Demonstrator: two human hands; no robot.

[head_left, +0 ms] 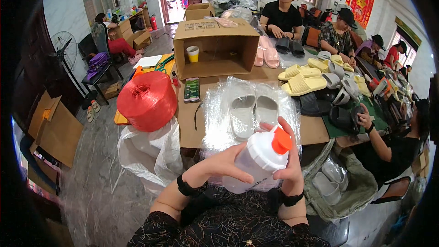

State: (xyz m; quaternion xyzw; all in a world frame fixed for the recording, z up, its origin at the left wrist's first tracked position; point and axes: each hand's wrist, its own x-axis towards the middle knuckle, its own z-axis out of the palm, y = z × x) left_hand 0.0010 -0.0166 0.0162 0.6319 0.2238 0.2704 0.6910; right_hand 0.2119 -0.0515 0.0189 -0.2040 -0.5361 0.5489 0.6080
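Close to my body, I hold a translucent white plastic bottle (258,155) with a wide white screw lid and an orange cap (281,142), tilted to the right. My left hand (225,165) wraps its left side, thumb across the front. On the other side, my right hand (292,160) presses against the bottle near the lid, its upper fingers raised behind the cap. Just beyond lies a pair of light grey slippers (243,115) on the table, in clear plastic bags (217,110). The bottle and my hands cover the near end of the bags.
A red roll of plastic twine (147,101) stands at the left, near a phone (192,90). Behind is an open cardboard box (219,61) with a yellow-and-white cup (193,54). Yellow, grey and black slippers (306,84) pile up at right. Several people sit around the table.
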